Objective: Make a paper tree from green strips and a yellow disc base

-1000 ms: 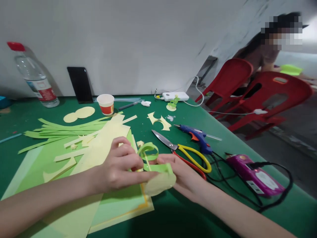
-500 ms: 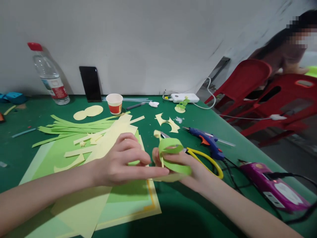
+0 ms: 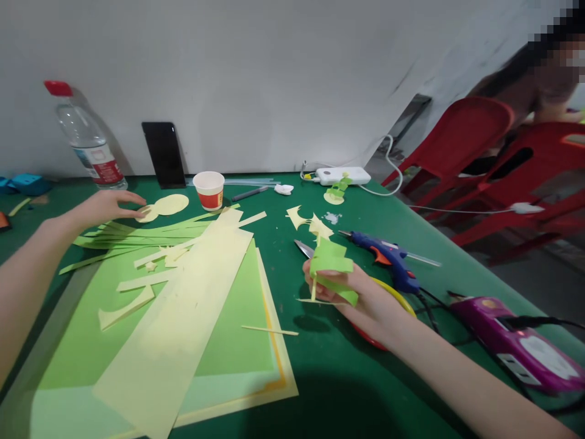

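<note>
My right hand (image 3: 361, 299) is closed around a small craft piece of looped green paper strips (image 3: 331, 268) with a thin yellow strip hanging from it, held above the green table (image 3: 347, 390). My left hand (image 3: 103, 206) reaches far left, fingers stretched out, its fingertips on a pale yellow paper circle (image 3: 147, 213) beside a second, larger circle (image 3: 172, 203). Long green paper strips (image 3: 137, 235) lie just under that hand.
Green and yellow paper sheets (image 3: 183, 329) cover the near table. Scissors (image 3: 393, 299) and a blue glue gun (image 3: 388, 256) lie right of my hand, a purple device (image 3: 516, 350) further right. A bottle (image 3: 86, 140), phone (image 3: 163, 153), paper cup (image 3: 209, 189) and power bank (image 3: 343, 175) stand at the back. A person sits by red chairs (image 3: 479, 152).
My left hand let go of the green paper piece and swung out left to the yellow circles. My right hand kept the piece and turned it slightly.
</note>
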A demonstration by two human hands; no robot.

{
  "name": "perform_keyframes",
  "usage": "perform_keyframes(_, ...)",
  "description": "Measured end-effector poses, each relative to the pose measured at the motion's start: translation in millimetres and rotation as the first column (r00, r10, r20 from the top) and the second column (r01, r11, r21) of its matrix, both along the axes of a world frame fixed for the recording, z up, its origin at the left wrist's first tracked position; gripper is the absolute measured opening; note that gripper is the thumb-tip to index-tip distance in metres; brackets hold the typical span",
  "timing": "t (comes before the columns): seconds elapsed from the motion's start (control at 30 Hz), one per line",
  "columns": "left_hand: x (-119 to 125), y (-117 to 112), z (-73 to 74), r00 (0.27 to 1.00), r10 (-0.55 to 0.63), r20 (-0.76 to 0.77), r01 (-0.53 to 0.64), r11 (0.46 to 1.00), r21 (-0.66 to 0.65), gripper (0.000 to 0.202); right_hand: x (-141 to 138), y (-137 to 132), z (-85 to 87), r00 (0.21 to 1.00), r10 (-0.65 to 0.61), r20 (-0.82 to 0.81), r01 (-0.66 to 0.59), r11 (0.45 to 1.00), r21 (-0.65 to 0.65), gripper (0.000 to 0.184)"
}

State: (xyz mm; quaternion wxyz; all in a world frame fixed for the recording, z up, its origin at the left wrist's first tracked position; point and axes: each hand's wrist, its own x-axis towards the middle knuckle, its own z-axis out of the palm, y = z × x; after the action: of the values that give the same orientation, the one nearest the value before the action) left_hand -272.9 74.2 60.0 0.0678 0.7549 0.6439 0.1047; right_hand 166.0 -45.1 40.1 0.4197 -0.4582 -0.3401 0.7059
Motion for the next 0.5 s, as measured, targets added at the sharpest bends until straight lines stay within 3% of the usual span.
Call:
perform_keyframes(0.1,-9,3,-4.4,0.999,-0.024,0.028,0.028,0.99,-0.137,0.069,5,0,-3.1,1.0,-0.006,-0.005,0.006,1.0,-0.002,0.025)
perform_keyframes(0.17,-13,6,-8.2,0.999,-0.019,0.049,0.026,0.988,-0.153,0.072,9,1,-5.1,1.0,-0.006,-0.018,0.006,1.0,-0.002,0.023)
perform_keyframes(0.5,-28,21,-22.5,0.989,-0.086,0.121,0.089,0.996,-0.018,0.055,13,4,-4.5,0.999,-0.033,-0.013,0.033,0.999,-0.03,0.022)
